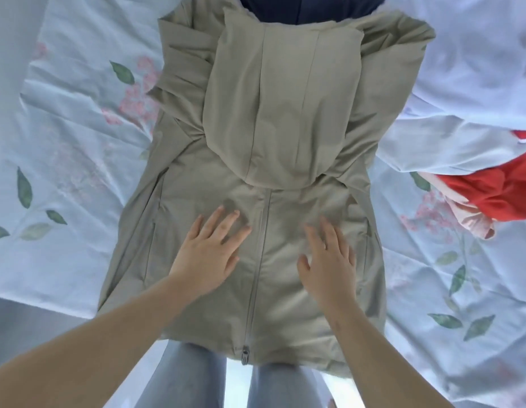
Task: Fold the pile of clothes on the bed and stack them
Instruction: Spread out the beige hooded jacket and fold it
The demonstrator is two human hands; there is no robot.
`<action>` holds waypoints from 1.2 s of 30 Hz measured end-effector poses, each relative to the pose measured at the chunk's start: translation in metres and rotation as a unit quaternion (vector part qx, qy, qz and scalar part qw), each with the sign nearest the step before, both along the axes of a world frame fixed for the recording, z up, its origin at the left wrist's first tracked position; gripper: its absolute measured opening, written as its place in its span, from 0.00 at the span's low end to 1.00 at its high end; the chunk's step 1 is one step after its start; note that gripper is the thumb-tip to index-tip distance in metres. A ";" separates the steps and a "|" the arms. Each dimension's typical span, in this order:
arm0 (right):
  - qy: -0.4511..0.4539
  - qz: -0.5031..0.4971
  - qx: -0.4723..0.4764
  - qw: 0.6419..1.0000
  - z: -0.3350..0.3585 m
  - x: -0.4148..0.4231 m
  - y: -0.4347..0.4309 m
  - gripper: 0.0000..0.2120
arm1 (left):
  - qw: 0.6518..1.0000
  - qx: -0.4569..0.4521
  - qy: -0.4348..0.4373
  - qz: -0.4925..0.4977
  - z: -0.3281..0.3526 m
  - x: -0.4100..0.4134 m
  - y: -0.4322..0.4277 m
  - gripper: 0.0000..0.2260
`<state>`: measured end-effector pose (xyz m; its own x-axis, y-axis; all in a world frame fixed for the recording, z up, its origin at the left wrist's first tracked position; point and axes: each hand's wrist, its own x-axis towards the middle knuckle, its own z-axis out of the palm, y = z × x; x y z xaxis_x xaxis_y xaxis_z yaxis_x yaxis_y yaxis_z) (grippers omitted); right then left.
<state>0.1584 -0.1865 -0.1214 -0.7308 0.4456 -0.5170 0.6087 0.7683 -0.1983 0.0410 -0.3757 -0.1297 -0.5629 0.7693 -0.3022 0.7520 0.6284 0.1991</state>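
A beige hooded jacket [285,172] lies zipped on the floral bedsheet [64,142] (hood folded down over its front). Left hand [209,254] and right hand [329,260] press flat beside the zipper [257,260], fingers straight and spread apart.

A home bedroom: floral bedsheet [64,178] strewn with clothes [497,195].

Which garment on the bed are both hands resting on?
The beige hooded jacket in the middle; the red garment and the dark blue garment lie untouched.
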 end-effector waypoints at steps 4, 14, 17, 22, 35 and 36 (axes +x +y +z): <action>-0.066 -0.020 0.005 0.998 0.000 0.058 -0.015 0.29 | 0.995 -0.055 -0.050 0.070 -0.001 0.038 -0.036 0.26; -0.037 -0.084 0.014 0.996 0.001 0.115 -0.023 0.24 | 0.982 -0.030 -0.098 0.157 -0.007 0.086 -0.058 0.16; -0.062 -0.099 0.051 0.992 0.002 0.121 -0.005 0.24 | 0.957 -0.034 -0.027 0.287 -0.011 0.078 -0.074 0.18; -0.147 -0.146 0.026 0.978 0.002 0.121 0.003 0.28 | 0.905 -0.137 -0.041 0.400 -0.010 0.062 -0.097 0.37; -0.035 -0.273 -0.096 0.957 0.008 0.102 -0.027 0.26 | 0.853 -0.043 -0.190 0.484 0.006 0.033 -0.112 0.33; -0.019 -0.279 -0.110 0.954 0.010 0.098 -0.029 0.24 | 0.849 -0.030 -0.200 0.488 0.008 0.031 -0.109 0.31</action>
